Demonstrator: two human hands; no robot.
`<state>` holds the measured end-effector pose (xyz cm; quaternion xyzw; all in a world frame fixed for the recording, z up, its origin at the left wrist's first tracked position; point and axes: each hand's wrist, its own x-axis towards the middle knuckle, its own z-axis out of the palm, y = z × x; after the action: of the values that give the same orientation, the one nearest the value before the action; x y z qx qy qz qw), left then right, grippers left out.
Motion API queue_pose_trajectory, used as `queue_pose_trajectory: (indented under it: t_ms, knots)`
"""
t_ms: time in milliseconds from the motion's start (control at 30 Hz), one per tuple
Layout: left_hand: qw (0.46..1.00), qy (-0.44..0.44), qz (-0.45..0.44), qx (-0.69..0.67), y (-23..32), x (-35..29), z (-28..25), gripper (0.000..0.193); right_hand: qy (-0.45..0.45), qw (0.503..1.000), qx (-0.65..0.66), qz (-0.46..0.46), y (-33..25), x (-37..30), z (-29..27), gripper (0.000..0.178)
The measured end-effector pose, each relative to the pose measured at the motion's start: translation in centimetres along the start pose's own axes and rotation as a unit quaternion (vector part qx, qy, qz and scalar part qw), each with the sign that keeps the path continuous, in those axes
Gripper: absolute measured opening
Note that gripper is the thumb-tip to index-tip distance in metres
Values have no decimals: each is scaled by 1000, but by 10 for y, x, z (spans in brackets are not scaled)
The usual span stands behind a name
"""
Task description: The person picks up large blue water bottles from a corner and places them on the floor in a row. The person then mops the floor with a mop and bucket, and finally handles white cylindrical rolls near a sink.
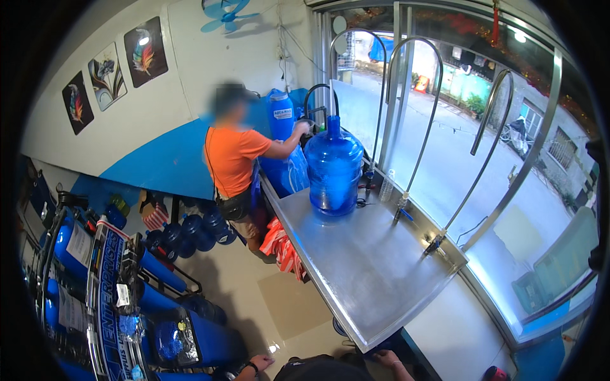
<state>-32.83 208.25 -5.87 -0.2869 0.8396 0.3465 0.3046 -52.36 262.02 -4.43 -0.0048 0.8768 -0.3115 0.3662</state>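
Low in the view, my left hand (260,362) hangs over the floor with a dark band at the wrist. Its fingers look loosely open, and I see nothing in them. My right hand (385,358) is beside the near corner of the steel counter (368,286), fingers loosely apart and nothing visible in it. Whether it touches the counter edge I cannot tell. On the counter's far end stands a large blue water bottle (335,168), upright, out of reach of both hands.
A person in an orange shirt (230,159) stands left of the counter, one hand near a blue drum (279,117). Tall curved steel spouts (438,95) rise along the window side. Blue filter tanks (203,336) fill the left; bottles (194,232) sit on the floor.
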Motion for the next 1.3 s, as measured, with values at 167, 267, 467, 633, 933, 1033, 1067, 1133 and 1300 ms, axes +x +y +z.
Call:
queue_pose_trajectory:
  t_ms: [167,267,467,633,933,1033,1067,1133,1300]
  knots:
    - [996,23,77,-24,43,38,-46,53,52,998,-1,47,-3,-38,51,45]
    - [992,50,105,-56,53,51,-69,49,2,996,-3,89,15,-61,90,47]
    - [993,18,79,-82,-7,57,-65,46,-5,993,-16,116,34,-118,144,46]
    - [1000,-12,7,-8,-85,26,-34,38,24,996,15,88,23,-167,163,44]
    - [998,-19,9,-52,-138,-10,11,31,37,990,-42,126,6,-173,134,41]
    - [997,-4,55,-58,-140,-1,9,31,86,982,74,148,-4,-154,129,36]
    - [995,19,63,-69,-137,3,6,32,71,987,94,111,-9,-146,128,35]
    - [996,42,37,-64,-127,9,-5,32,55,984,115,129,-19,-135,125,33]
    - [972,110,30,-204,-99,-1,-32,33,0,998,-56,2,-50,-121,116,30]
